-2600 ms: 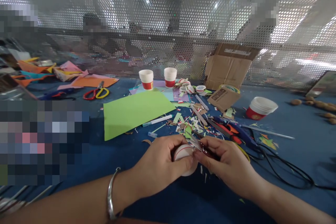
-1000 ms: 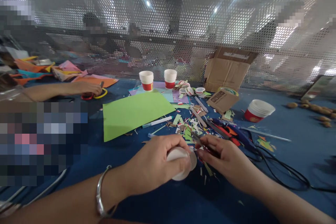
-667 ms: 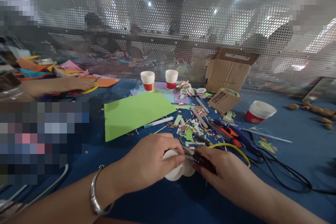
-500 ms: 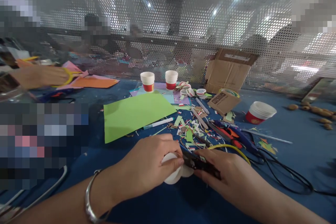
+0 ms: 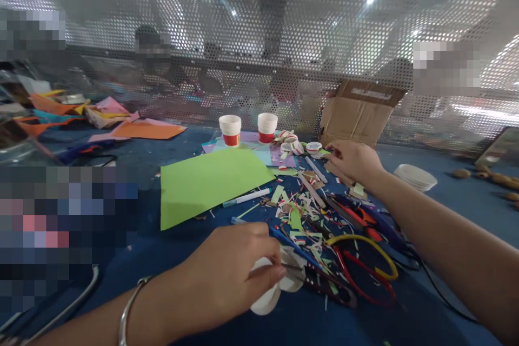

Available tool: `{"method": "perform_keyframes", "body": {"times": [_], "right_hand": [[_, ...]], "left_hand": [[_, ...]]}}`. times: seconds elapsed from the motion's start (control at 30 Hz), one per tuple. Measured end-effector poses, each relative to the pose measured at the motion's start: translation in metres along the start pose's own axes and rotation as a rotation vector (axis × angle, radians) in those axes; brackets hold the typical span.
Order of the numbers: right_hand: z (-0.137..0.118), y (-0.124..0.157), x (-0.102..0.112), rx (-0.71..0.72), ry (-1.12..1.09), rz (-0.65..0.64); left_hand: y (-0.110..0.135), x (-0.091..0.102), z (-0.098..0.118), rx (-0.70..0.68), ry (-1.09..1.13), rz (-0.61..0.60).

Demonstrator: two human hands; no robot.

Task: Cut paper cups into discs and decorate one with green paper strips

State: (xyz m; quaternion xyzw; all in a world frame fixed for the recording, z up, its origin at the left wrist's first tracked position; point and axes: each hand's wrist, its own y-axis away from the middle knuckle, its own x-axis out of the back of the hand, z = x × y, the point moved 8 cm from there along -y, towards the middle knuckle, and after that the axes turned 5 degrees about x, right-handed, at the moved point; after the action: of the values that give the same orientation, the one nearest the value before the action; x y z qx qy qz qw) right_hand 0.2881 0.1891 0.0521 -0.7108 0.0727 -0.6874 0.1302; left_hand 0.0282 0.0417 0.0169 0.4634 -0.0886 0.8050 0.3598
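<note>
Low in the middle, my left hand is closed in a pinch on a white paper piece with rounded lobes. A second rounded lobe shows beside the fingertips; whether the two are joined I cannot tell. A dark slim tool lies just right of the paper. My right hand reaches to the back right, over a brown cardboard piece, its fingers loosely curled and apart. Close to those fingertips are several small white round pieces. Nothing shows between the right fingers.
Paper scraps cover the table's middle. Scissors with yellow and red handles and a glue gun with a cord lie at right. Green paper, a marker, stacked paper cups and an opened carton stand or lie beyond.
My right hand has let go of the dark tool and moved up and away to the cardboard. The left hand keeps its pinch. Another person's hand at far left has gone from view.
</note>
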Motion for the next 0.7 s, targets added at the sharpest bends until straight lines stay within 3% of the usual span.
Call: {"method": "perform_keyframes", "body": {"times": [0.13,0.37,0.5,0.6,0.7], "right_hand": [[0.011,-0.030,-0.027,-0.012,0.070,-0.039],[0.017,-0.049,-0.060,-0.018,0.062,-0.065],[0.019,-0.048,-0.057,0.003,0.020,-0.017],[0.014,-0.038,-0.044,0.036,-0.031,0.042],[0.000,-0.018,-0.026,0.096,-0.101,0.106]], "left_hand": [[0.002,0.002,0.000,-0.005,0.047,-0.014],[0.003,-0.002,0.002,-0.011,0.023,-0.075],[0.003,-0.003,0.005,-0.025,-0.040,-0.109],[0.003,-0.005,0.003,-0.026,-0.067,-0.134],[0.004,-0.001,0.002,-0.075,-0.055,-0.074]]}}
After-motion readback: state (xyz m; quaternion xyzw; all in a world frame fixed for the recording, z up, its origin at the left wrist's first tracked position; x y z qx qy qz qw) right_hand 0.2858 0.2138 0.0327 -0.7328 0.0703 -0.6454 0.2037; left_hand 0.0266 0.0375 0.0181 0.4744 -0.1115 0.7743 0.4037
